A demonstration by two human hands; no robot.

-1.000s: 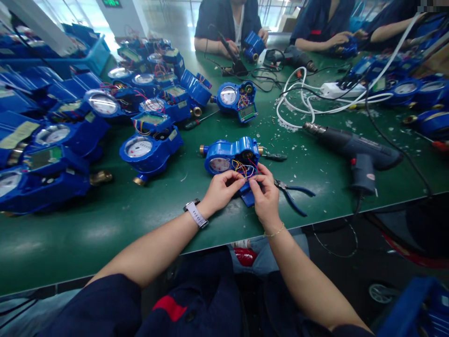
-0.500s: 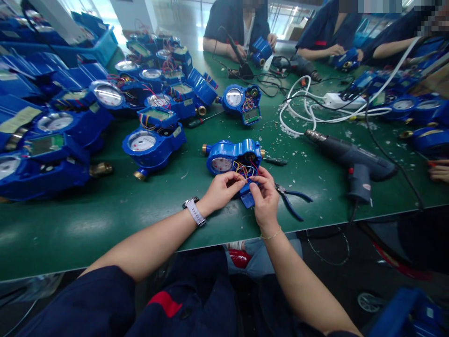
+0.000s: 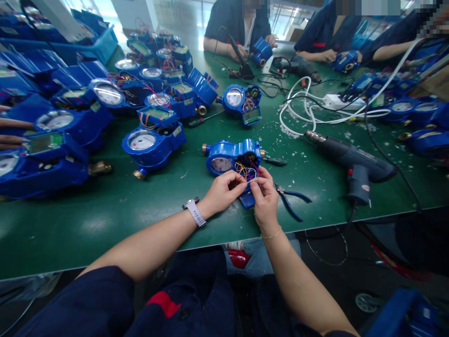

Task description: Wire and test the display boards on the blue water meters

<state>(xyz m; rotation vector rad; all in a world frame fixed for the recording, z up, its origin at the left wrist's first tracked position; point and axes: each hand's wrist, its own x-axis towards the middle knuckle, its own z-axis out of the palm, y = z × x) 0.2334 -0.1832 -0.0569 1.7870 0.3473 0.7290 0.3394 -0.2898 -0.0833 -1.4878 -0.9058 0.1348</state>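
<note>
A blue water meter (image 3: 224,152) with brass ends lies on the green table in front of me, its wiring compartment exposed. Thin coloured wires (image 3: 247,171) spill out of it toward me. My left hand (image 3: 222,192) pinches wires between thumb and forefinger. From the other side, my right hand (image 3: 265,199) is closed on wires too, its fingertips almost meeting the left ones. A blue flap (image 3: 247,200) shows below the fingers, partly covered by them. Pliers (image 3: 293,199) with blue handles lie just right of my right hand. Behind the meter rests a dark-handled tool (image 3: 275,161).
Many blue meters (image 3: 142,140) crowd the left side. A heat gun (image 3: 354,159) lies at the right, near white cables (image 3: 310,110) and a power strip (image 3: 343,101). Co-workers sit across the table. Another person's fingers (image 3: 12,131) reach in at the far left.
Another person's fingers have come in at the left edge, and a hand at the right edge has gone. My hands have shifted only slightly at the wires.
</note>
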